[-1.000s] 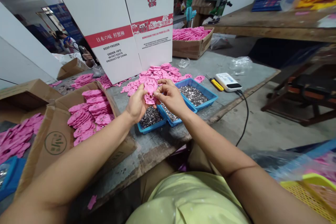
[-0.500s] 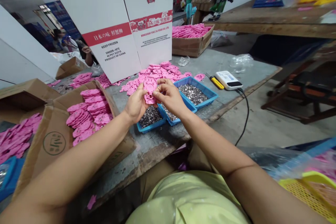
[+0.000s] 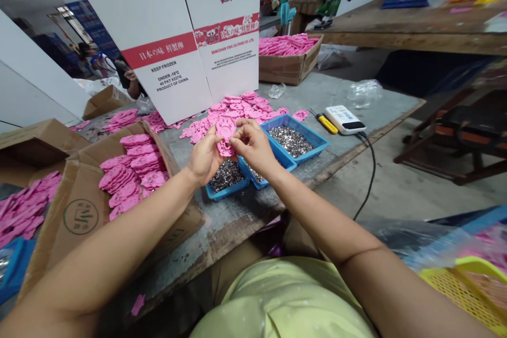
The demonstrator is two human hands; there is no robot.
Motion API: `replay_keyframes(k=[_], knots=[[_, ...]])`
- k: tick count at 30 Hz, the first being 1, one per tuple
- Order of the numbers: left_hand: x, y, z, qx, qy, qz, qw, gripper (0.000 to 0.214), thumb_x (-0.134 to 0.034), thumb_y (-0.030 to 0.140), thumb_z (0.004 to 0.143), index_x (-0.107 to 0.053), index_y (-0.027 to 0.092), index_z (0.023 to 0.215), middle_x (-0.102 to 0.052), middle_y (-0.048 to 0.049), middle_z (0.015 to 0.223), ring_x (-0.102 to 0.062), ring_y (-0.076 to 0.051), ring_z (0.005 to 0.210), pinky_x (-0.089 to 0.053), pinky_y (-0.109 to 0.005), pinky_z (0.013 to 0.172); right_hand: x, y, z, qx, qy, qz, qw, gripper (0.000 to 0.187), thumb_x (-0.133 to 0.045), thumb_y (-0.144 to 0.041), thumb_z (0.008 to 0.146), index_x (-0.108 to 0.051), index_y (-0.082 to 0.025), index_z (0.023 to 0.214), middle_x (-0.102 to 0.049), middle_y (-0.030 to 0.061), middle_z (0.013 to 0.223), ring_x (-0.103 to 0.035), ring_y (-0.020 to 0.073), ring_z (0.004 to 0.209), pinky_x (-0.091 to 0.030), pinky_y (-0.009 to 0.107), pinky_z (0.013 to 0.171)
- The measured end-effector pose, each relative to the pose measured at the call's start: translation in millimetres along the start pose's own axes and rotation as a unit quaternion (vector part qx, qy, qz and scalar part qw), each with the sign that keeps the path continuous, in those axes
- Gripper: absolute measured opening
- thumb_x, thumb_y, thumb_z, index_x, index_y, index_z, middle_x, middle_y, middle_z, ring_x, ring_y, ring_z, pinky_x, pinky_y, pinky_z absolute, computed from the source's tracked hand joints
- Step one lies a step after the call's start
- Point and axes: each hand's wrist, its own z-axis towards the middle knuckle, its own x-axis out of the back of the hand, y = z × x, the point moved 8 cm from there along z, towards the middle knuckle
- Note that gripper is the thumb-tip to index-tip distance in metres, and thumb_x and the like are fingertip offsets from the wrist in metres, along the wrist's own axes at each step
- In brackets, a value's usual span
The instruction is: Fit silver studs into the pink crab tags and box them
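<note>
The white carton (image 3: 174, 42) reads "KEEP FROZEN" and "PRODUCT OF CHINA". Above the blue trays (image 3: 277, 150) of small metal pieces on the surface (image 3: 317, 95), the left hand (image 3: 204, 156) pinches the pink plastic piece (image 3: 225, 134); the right hand (image 3: 253, 145) has its fingers closed on the piece's right edge. The grip is unchanged since half a second ago.

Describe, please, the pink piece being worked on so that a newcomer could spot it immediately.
Start at the tall white carton standing on the grey table; in front of it sit blue trays of small metal parts. Just above the trays, the left hand and right hand hold one pink piece. Unlike the others lying in heaps and boxes, it is lifted, held between fingers.
</note>
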Motion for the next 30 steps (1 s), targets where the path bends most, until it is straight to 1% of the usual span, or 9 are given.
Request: replay_keyframes(k=[6, 9, 11, 12, 14, 16, 18, 23, 30], knots=[[2.1, -1, 1, 0.002, -0.022, 0.006, 1.000, 0.052, -0.053, 0.018, 0.080, -0.054, 0.015, 0.133, -0.072, -0.0124, 0.103, -0.073, -0.026, 0.089, -0.062, -0.037, 0.072, 13, 8, 3, 0.019, 0.041, 0.038, 0.998, 0.005, -0.064, -0.024, 0.087, -0.060, -0.023, 0.090, -0.064, 0.0074, 0.124, -0.063, 0.0160, 0.088, -0.056, 0.037, 0.082], [6.7, -3, 3, 0.001, -0.039, 0.029, 0.999, 0.048, -0.052, 0.020, 0.083, -0.051, 0.012, 0.130, -0.074, -0.0130, 0.099, -0.074, -0.024, 0.083, -0.060, -0.034, 0.067, 46, 34, 19, -0.008, 0.096, -0.021, 0.995, 0.004, -0.059, -0.023, 0.091, -0.063, -0.022, 0.093, -0.067, 0.0082, 0.121, -0.064, 0.0195, 0.098, -0.056, 0.040, 0.091], [9.1, -4, 4, -0.002, -0.046, 0.036, 0.998, 0.046, -0.052, 0.020, 0.083, -0.050, 0.012, 0.128, -0.074, -0.0132, 0.098, -0.074, -0.023, 0.082, -0.059, -0.032, 0.065, 76, 61, 30, -0.076, 0.120, -0.139, 0.980, 0.013, -0.059, -0.017, 0.089, -0.067, -0.018, 0.098, -0.068, 0.0125, 0.121, -0.065, 0.0230, 0.104, -0.055, 0.042, 0.097], [10.0, -4, 4, -0.003, -0.047, 0.037, 0.998, 0.044, -0.051, 0.019, 0.083, -0.051, 0.012, 0.126, -0.075, -0.0135, 0.099, -0.075, -0.023, 0.082, -0.058, -0.031, 0.064, 90, 75, 34, -0.112, 0.123, -0.215, 0.962, 0.019, -0.059, -0.013, 0.087, -0.069, -0.015, 0.103, -0.068, 0.0159, 0.124, -0.065, 0.0258, 0.111, -0.053, 0.043, 0.102], [10.8, -5, 4, -0.003, -0.043, 0.034, 0.998, 0.041, -0.051, 0.018, 0.083, -0.051, 0.012, 0.124, -0.075, -0.0147, 0.101, -0.075, -0.023, 0.084, -0.058, -0.030, 0.063, 109, 103, 37, -0.188, 0.061, -0.362, 0.911, 0.027, -0.060, -0.010, 0.086, -0.073, -0.010, 0.111, -0.067, 0.0218, 0.130, -0.062, 0.0321, 0.124, -0.049, 0.046, 0.108], [9.9, -5, 4, -0.001, -0.038, 0.024, 0.999, 0.040, -0.051, 0.017, 0.083, -0.052, 0.012, 0.123, -0.075, -0.0150, 0.102, -0.076, -0.024, 0.085, -0.060, -0.031, 0.066, 114, 129, 31, -0.248, -0.049, -0.463, 0.850, 0.029, -0.061, -0.010, 0.087, -0.076, -0.009, 0.112, -0.069, 0.0244, 0.130, -0.062, 0.0365, 0.127, -0.049, 0.045, 0.106], [7.5, -4, 3, 0.003, -0.037, 0.011, 0.999, 0.042, -0.052, 0.016, 0.083, -0.052, 0.013, 0.125, -0.076, -0.0144, 0.102, -0.076, -0.024, 0.085, -0.062, -0.034, 0.070, 113, 143, 24, -0.274, -0.116, -0.501, 0.813, 0.029, -0.060, -0.012, 0.089, -0.077, -0.010, 0.112, -0.072, 0.0250, 0.127, -0.063, 0.0375, 0.126, -0.051, 0.042, 0.101], [5.1, 1, 1, 0.004, -0.039, 0.017, 0.999, 0.041, -0.054, 0.018, 0.082, -0.054, 0.015, 0.123, -0.077, -0.0126, 0.099, -0.077, -0.025, 0.083, -0.064, -0.038, 0.074, 107, 141, 23, -0.273, -0.108, -0.493, 0.819, 0.031, -0.055, -0.013, 0.093, -0.078, -0.011, 0.114, -0.076, 0.0242, 0.121, -0.071, 0.0339, 0.118, -0.052, 0.036, 0.091], [9.2, 3, 1, -0.004, -0.037, 0.053, 0.998, 0.034, -0.058, 0.021, 0.082, -0.054, 0.016, 0.116, -0.078, -0.0119, 0.098, -0.077, -0.025, 0.081, -0.064, -0.037, 0.072, 115, 142, 30, -0.266, -0.055, -0.447, 0.852, 0.028, -0.057, -0.011, 0.090, -0.076, -0.019, 0.109, -0.080, 0.0137, 0.116, -0.073, 0.0271, 0.107, -0.048, 0.029, 0.081]])
